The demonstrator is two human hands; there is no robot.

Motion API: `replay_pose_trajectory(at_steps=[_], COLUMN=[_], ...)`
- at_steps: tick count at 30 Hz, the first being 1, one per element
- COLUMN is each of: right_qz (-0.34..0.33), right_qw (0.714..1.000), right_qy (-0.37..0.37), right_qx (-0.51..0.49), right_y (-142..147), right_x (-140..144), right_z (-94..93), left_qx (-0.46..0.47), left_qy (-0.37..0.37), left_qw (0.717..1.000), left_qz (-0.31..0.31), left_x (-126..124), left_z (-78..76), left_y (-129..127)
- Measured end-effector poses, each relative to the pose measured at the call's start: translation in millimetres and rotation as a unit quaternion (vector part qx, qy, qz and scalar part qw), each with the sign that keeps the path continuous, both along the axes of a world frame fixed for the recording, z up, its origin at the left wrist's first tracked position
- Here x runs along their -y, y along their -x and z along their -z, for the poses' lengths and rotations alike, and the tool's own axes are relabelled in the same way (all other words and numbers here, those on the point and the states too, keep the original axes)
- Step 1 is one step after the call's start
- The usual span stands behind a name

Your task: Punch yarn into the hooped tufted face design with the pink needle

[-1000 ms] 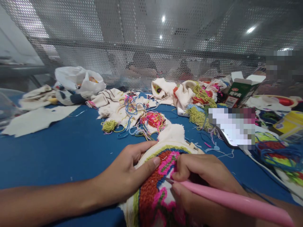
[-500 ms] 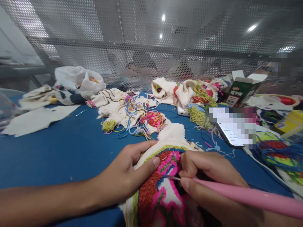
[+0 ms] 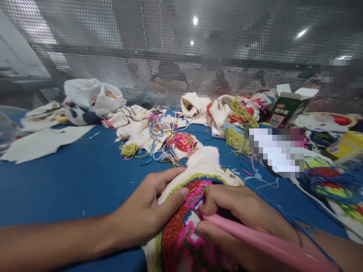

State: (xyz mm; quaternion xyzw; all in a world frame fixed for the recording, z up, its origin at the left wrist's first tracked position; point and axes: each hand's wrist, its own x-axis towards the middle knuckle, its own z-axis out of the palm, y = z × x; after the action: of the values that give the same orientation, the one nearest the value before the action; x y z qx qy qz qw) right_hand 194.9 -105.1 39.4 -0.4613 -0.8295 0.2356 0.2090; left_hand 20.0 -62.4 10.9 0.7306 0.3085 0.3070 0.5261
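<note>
A round embroidery hoop (image 3: 195, 172) with tufted red, pink, blue and green yarn (image 3: 176, 234) lies at the near edge of the blue table (image 3: 85, 177). My left hand (image 3: 147, 211) grips the hoop's left rim, thumb lying on the yarn. My right hand (image 3: 241, 215) holds a pink punch needle (image 3: 255, 241) like a pen. Its metal tip rests on the pink yarn near my left thumb. A blue thread (image 3: 297, 230) trails over my right wrist.
Loose yarn tangles (image 3: 181, 141) and cream fabric scraps (image 3: 42, 141) cover the table's far half. A white plastic bag (image 3: 93, 94) sits back left, a green carton (image 3: 286, 105) back right, a yellow box (image 3: 346, 149) at the right. Perforated metal mesh (image 3: 141, 45) stands behind.
My right hand has shifted left, bringing the needle tip closer to my left thumb. My left hand keeps its hold on the hoop.
</note>
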Motion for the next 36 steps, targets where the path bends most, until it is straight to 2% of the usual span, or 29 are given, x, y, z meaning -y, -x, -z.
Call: replay_pose_trajectory(at_steps=[8,11,17,25,32,36], right_qz=[0.019,0.042,0.031,0.1,0.113,0.087], right_qw=[0.999,0.996,0.988,0.99,0.989,0.992], right_qy=[-0.039,-0.059,-0.062,-0.03,-0.01,-0.046], right_qx=[0.002,-0.045,-0.14,-0.091,-0.091,-0.074], right_y=[8.1,7.5,-3.6,-5.3,-8.3,-5.8], right_x=[-1.2,1.3,1.8,11.0,11.5,10.1], right_z=[7.5,8.1,10.8,-2.8,0.1,1.3], left_qx=[0.013,0.015,0.01,-0.003,-0.003,-0.021], left_qy=[-0.01,-0.007,0.028,0.041,0.053,0.026], left_qw=[1.0,0.999,0.999,0.999,0.998,0.999], left_qz=[0.023,0.027,0.035,0.023,0.015,0.006], left_x=[-2.5,-1.5,-2.4,-0.4,0.4,0.5], left_z=[2.3,2.2,2.6,0.6,-2.4,-1.5], left_y=[0.5,2.3,2.7,4.0,2.6,2.8])
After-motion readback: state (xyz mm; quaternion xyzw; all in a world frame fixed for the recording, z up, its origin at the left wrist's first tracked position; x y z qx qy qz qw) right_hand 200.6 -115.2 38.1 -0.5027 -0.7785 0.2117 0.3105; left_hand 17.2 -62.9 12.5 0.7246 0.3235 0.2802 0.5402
